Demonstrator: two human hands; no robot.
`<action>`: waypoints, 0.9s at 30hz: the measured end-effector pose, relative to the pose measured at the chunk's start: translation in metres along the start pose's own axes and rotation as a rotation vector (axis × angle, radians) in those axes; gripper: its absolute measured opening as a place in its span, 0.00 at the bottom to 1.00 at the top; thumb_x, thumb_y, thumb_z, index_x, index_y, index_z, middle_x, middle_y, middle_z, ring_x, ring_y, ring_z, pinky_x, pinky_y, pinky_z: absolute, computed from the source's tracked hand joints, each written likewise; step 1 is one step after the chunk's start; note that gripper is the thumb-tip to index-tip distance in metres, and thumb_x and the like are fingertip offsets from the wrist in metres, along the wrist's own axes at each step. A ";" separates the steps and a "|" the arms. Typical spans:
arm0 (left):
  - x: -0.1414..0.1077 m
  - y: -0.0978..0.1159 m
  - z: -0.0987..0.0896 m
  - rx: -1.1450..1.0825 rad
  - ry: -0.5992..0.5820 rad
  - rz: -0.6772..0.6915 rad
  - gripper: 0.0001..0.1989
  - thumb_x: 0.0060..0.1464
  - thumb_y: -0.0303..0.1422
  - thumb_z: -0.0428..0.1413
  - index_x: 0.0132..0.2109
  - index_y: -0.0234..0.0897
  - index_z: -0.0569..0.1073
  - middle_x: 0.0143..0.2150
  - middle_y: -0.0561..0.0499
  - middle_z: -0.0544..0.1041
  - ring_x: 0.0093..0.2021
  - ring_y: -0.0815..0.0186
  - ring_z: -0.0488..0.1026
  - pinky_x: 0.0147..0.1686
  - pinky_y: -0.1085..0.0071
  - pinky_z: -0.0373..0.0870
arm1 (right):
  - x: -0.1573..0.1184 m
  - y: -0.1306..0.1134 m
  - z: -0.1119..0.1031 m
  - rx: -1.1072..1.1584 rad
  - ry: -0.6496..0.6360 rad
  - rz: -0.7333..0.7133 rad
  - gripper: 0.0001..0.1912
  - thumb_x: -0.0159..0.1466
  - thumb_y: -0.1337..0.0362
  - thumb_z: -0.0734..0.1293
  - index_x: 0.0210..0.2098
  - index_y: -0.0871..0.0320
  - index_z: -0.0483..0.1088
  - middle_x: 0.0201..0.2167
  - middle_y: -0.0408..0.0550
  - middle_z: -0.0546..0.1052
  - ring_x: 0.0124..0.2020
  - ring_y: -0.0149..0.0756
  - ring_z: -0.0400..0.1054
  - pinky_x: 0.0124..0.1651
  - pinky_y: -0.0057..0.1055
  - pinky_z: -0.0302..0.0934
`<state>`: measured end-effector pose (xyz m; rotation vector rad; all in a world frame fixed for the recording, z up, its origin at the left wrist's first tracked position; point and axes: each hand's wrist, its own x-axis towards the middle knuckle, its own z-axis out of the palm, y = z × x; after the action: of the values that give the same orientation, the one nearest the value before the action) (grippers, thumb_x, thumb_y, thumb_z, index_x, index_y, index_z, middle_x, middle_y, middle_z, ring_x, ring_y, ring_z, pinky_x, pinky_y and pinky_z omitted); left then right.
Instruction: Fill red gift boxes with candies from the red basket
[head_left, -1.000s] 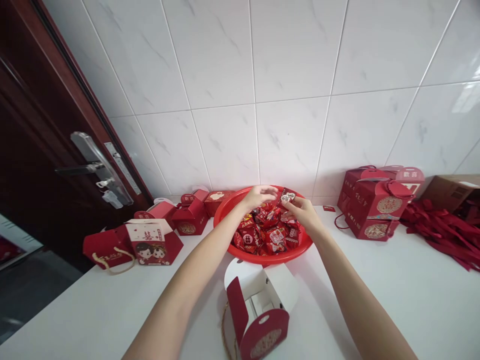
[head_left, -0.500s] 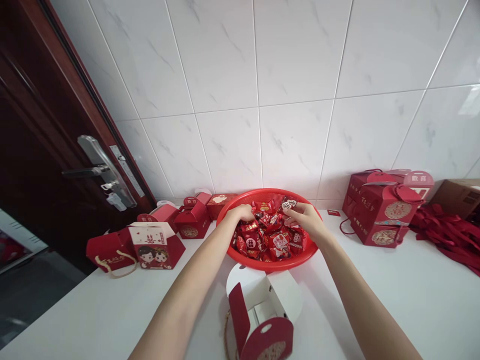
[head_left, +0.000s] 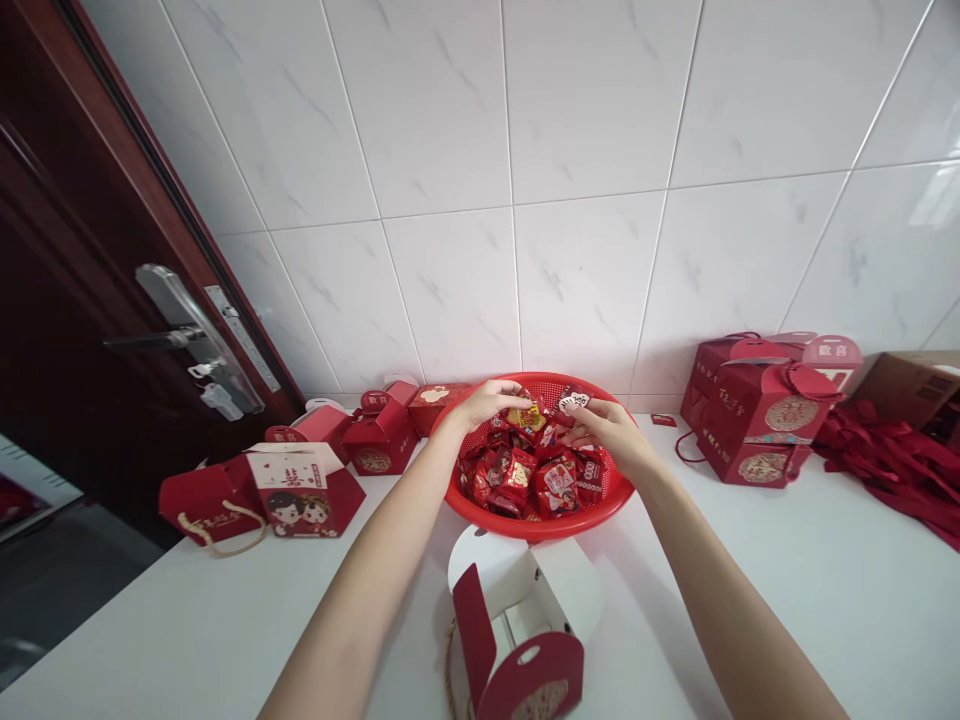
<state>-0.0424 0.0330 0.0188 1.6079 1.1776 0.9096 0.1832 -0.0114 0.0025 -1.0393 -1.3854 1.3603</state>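
Up came the left hand point(head_left: 484, 403), pinching a yellow-labelled packet point(head_left: 528, 418); the right hand point(head_left: 619, 434) gripped a white-labelled packet point(head_left: 574, 402); light fingertips suited both.

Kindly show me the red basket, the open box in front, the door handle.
Red basket point(head_left: 574, 526), head view: front rim.
Open box point(head_left: 556, 662), head view: front flap.
Door handle point(head_left: 156, 341), head view: lever.

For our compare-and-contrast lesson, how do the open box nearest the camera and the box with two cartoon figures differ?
The open box has its flaps spread, showing its white inside; the cartoon box hides its interior. The open box carries a round gold pattern, the cartoon box two figures. The open box sits between the forearms, the cartoon box among others at left. Both have red outer panels.
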 end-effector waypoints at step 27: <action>-0.007 0.009 0.009 -0.074 -0.052 0.124 0.19 0.36 0.42 0.71 0.32 0.35 0.76 0.33 0.52 0.79 0.36 0.64 0.75 0.42 0.67 0.69 | -0.006 -0.001 -0.003 0.019 -0.075 -0.105 0.23 0.54 0.46 0.76 0.39 0.59 0.80 0.42 0.51 0.82 0.44 0.41 0.75 0.42 0.32 0.71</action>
<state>-0.0334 0.0233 0.0240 1.6490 1.0056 0.9728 0.1876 -0.0163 0.0037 -0.8980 -1.4587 1.3441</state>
